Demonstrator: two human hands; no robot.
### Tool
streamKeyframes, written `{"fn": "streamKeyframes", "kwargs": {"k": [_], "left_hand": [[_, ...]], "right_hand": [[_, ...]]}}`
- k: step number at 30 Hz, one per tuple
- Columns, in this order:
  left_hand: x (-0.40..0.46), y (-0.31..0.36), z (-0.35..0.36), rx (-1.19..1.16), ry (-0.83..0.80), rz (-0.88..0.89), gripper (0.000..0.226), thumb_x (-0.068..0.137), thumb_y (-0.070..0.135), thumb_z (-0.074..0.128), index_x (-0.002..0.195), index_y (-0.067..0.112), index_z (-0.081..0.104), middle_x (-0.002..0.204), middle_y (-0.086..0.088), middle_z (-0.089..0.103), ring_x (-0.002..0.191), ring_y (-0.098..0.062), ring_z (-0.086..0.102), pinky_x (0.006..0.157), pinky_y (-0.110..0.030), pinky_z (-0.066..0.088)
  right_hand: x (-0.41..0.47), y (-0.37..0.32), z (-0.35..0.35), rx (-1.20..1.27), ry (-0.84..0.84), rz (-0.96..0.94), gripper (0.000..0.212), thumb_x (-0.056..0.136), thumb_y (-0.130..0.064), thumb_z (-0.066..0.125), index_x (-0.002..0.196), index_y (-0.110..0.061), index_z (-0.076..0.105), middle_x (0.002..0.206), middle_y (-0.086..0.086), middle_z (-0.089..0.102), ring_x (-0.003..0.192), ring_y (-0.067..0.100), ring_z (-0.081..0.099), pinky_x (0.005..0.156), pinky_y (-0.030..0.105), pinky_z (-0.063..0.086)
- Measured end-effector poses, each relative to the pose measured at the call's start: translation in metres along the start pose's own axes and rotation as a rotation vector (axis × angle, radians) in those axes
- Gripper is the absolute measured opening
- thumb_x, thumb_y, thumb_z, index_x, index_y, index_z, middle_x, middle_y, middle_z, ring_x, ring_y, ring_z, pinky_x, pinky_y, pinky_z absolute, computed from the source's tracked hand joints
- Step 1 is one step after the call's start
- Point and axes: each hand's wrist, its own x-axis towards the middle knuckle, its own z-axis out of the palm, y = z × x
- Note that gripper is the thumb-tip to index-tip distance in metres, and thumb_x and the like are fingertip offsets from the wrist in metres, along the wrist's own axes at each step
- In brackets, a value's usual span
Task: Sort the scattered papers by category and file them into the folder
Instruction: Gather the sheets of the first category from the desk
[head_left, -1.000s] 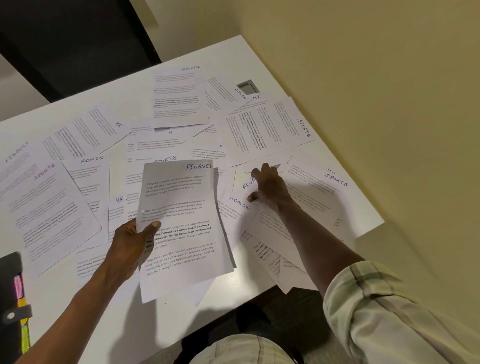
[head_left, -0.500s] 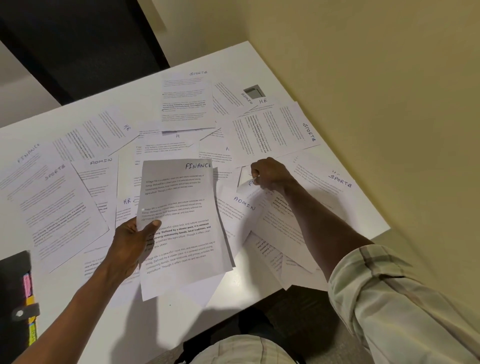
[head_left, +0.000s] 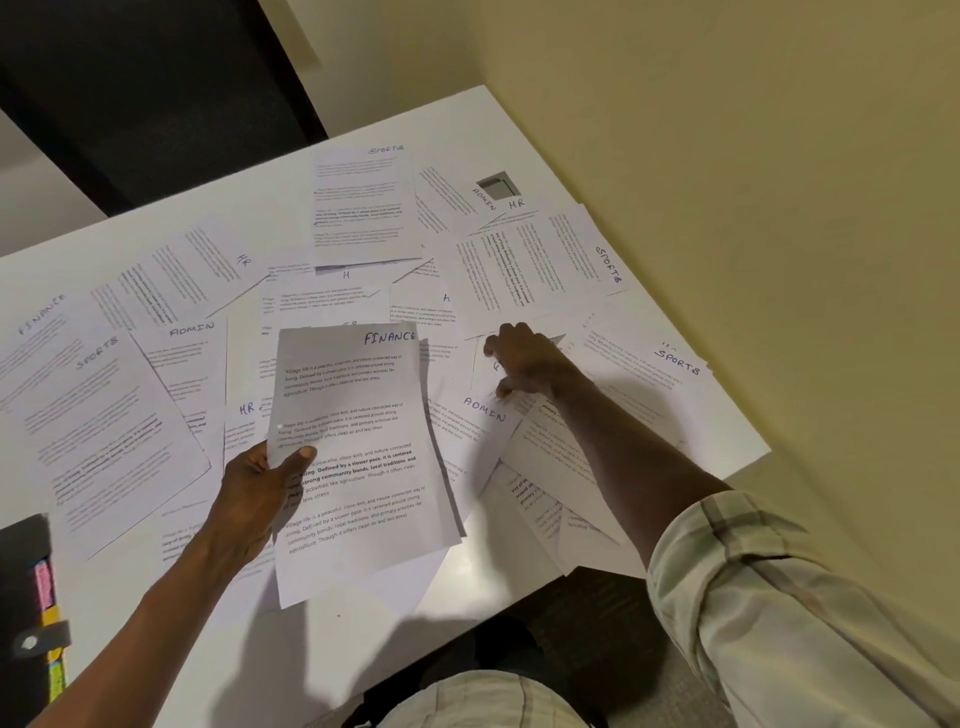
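Observation:
Printed sheets with handwritten labels (FINANCE, SPORTS, ADMIN, HR) lie scattered and overlapping on the white table (head_left: 337, 654). My left hand (head_left: 260, 488) grips the left edge of a thin stack topped by a FINANCE sheet (head_left: 358, 447), lifted a little above the table. My right hand (head_left: 524, 364) reaches into the pile on the right, its fingers curled and pinched on the corner of a partly buried sheet (head_left: 485, 364) just above an ADMIN sheet (head_left: 472, 431). The hand hides that sheet's label. A black folder (head_left: 21, 561) with coloured tabs sits at the left edge.
A yellow wall runs close along the table's right side. Several sheets overhang the front right edge (head_left: 566, 525). A dark panel (head_left: 156, 93) stands behind the table. A small grey object (head_left: 496, 184) shows between papers at the far right.
My right hand went from flat and spread on the pile to curled and pinched on a sheet's corner. The left hand's stack has stayed in place.

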Motion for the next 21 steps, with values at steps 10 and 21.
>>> {"fn": "streamKeyframes", "kwargs": {"k": [10,21], "left_hand": [[-0.005,0.000,-0.006,-0.006,0.000,-0.020,0.026,0.094,0.007,0.064,0.113,-0.011,0.059,0.076,-0.013,0.036,0.045,-0.011,0.030,0.040,-0.017,0.028],[-0.008,0.010,-0.005,-0.014,-0.002,-0.011,0.006,0.094,0.008,0.065,0.091,0.014,0.064,0.098,-0.012,0.045,0.066,-0.018,0.038,0.042,-0.014,0.037]], "right_hand": [[0.008,-0.010,-0.005,-0.188,0.057,-0.010,0.021,0.084,-0.005,0.064,0.103,-0.013,0.065,0.108,0.007,0.064,0.108,0.025,0.053,0.086,0.036,0.046],[0.016,0.001,-0.042,-0.187,0.375,-0.085,0.020,0.068,0.010,0.075,0.067,-0.008,0.067,0.068,0.010,0.067,0.074,0.032,0.066,0.055,0.029,0.049]]}}
